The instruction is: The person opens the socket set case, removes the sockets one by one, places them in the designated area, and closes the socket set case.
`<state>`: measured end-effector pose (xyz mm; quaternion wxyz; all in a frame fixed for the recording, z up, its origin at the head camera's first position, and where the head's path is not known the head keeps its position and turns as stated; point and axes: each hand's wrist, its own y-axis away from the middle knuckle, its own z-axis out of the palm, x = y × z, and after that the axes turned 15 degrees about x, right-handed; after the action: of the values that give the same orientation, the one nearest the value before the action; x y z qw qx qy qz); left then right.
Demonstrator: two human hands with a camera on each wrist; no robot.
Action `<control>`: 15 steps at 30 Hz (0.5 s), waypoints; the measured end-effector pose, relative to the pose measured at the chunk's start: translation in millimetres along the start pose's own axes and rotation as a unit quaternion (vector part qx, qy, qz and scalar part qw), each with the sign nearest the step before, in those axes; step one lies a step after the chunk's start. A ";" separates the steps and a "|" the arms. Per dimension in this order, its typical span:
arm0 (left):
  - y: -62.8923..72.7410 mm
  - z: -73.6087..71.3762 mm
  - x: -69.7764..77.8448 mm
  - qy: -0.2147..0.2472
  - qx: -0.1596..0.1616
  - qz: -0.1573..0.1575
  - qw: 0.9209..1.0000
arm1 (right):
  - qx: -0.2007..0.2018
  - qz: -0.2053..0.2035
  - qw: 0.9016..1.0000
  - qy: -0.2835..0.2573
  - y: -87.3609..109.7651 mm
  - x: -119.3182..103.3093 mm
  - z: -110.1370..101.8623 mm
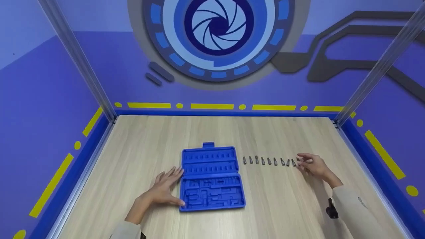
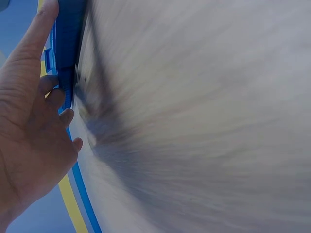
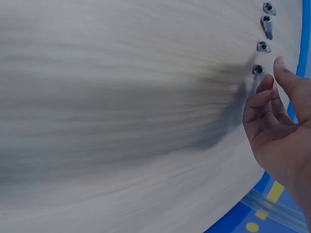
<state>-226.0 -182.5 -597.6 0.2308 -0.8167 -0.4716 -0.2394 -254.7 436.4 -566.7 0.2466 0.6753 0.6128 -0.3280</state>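
An open blue plastic tool case [image 1: 210,174] lies on the table, its lid half away from the person and its moulded slots bare. The left hand [image 1: 162,190] is spread along the case's left side, with its thumb at the near left corner. In the left wrist view, the left thumb [image 2: 36,36] touches the case's side. To the right of the case runs a row of small dark metal bit sockets [image 1: 269,161]. At the row's right end is the right hand [image 1: 313,166]; its thumb and fingers stand apart, fingertips right by the last bit socket [image 3: 258,70].
The wooden table [image 1: 159,132] is enclosed by blue-purple printed walls [image 1: 99,66] at the back and sides. Metal posts [image 1: 81,63] rise at both back corners. A black wrist device [image 1: 331,209] sits at the right sleeve.
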 end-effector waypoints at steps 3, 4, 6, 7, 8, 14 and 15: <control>0.8 0.5 -0.8 -0.002 0.002 0.001 1.000 | -0.013 -0.009 1.000 -0.005 -2.2 -10.2 1.0; 0.9 0.2 -1.0 -0.004 0.002 0.002 1.000 | -0.016 -0.015 1.000 -0.009 -3.2 -14.0 2.4; 0.6 -0.9 -0.9 -0.006 0.003 0.002 1.000 | -0.027 -0.020 0.999 -0.025 -5.3 -21.0 6.0; 0.1 -1.5 -0.6 -0.008 0.002 0.002 1.000 | -0.032 -0.024 0.999 -0.032 -6.0 -24.4 8.0; -0.2 -2.2 -0.3 -0.009 0.001 0.003 1.000 | -0.036 -0.027 0.998 -0.038 -6.6 -27.3 10.3; -0.8 -3.5 1.6 -0.012 0.000 0.009 1.000 | -0.067 -0.031 0.995 -0.068 -7.4 -44.7 25.6; -0.3 -3.5 2.0 -0.011 0.001 0.008 1.000 | -0.072 -0.031 0.994 -0.071 -7.2 -47.7 28.5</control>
<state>-226.0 -183.2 -593.6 0.2282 -0.8230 -0.4674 -0.2284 -267.4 384.7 -549.5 0.3267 0.6116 0.6364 -0.3379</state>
